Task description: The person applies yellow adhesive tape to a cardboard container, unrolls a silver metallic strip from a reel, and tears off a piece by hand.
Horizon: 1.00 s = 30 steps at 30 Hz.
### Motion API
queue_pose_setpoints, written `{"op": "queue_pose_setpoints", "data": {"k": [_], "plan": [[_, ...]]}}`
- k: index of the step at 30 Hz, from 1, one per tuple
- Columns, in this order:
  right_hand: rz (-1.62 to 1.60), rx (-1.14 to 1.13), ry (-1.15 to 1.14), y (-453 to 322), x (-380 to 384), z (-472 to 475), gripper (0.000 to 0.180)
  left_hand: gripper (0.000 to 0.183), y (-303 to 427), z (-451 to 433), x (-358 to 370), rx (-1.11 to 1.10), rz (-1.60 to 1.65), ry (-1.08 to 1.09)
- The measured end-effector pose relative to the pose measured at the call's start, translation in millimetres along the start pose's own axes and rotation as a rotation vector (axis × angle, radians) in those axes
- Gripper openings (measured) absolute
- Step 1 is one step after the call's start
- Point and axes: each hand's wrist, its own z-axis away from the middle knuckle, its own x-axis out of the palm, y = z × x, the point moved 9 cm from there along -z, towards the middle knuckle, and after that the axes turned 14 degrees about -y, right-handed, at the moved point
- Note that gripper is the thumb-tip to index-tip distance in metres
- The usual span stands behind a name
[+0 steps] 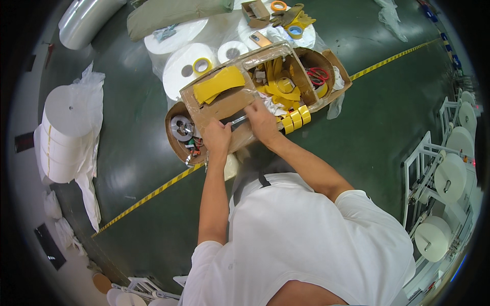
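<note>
A narrow shiny strip (239, 120) runs between my two hands, above a dark opening in the cardboard box (239, 102). My left hand (217, 135) pinches its left end at the front of the box. At the other end are the curled fingers of my right hand (262, 120), slightly blurred. What the strip is made of cannot be told. Stacked yellow pieces (219, 84) lie on the box top behind my hands. To the right, a compartment holds crumpled yellow strips (281, 86). Several yellow tape rolls (296, 119) sit in a row beside my right hand.
A rounded cardboard side bin (168, 126) holds small tools and a tape roll (182, 128). Red-handled scissors (317, 75) lie in the right bin. Behind stand large white rolls (180, 82) with a phone (260, 39) and gloves (289, 16). Machine frames (417, 168) line the right side.
</note>
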Motion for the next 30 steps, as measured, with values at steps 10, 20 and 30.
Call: {"op": "queue_pose_setpoints", "data": {"k": [10, 20, 30], "plan": [[-0.189, -0.014, -0.015, 23, 49, 10, 0.018, 0.05, 53, 5, 15, 0.527, -0.034, 0.1], [0.34, -0.014, -0.031, -7, 52, 14, 0.019, 0.069, 30, -30, 42, 0.279, -0.541, -0.224], [-0.469, -0.399, 0.007, 20, -35, 49, 0.024, 0.035, 0, 60, -62, 0.277, 0.465, -0.204]]}}
